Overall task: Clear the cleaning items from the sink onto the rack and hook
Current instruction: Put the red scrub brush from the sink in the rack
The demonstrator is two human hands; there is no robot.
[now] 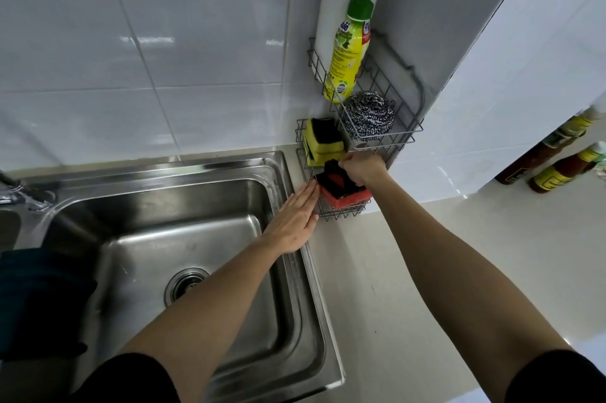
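now the right hand (360, 168) grips the black handle of the red sponge scrubber (341, 191), which sits in the rack (341, 214) under it. the left hand (296, 222) lies flat and released just beside, fingertips touching the scrubber's edge, over the sink (295, 173) rim.

Soft, even overhead light; white glare streaks on wall tiles (147, 40); sink (183, 232) basin shadowed, dim. Wide-angle bending at edges. Slight overall softness, corners darker.
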